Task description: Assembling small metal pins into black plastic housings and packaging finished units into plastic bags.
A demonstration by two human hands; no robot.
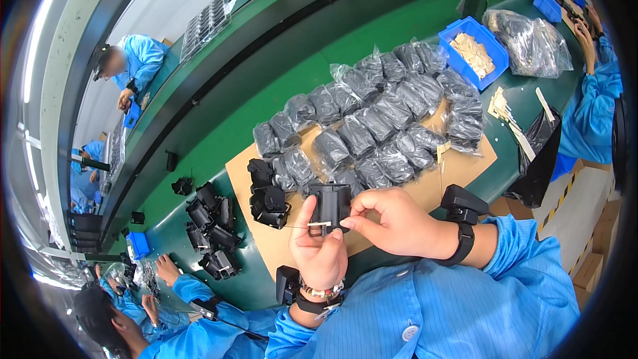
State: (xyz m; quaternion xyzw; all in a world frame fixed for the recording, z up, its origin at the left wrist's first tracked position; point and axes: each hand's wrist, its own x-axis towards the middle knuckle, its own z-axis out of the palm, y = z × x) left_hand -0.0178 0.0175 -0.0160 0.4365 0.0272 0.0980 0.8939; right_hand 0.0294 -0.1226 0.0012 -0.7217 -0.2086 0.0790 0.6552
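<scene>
Held above the brown cardboard sheet (458, 166) on a green workbench (372, 40), the small boxy black plastic part (330, 205) looks light and rigid, best gripped by its sides, as the left hand (318, 247) clasps it while right hand (393, 221) fingertips pinch its pale strip (319, 224).

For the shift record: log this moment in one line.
left hand: holds black plastic part | right hand: pinches small white strip | surface: cardboard sheet

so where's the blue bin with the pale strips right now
In the head view the blue bin sits far up on the right of the green table, between the bagged black parts and a big clear bag.
</scene>
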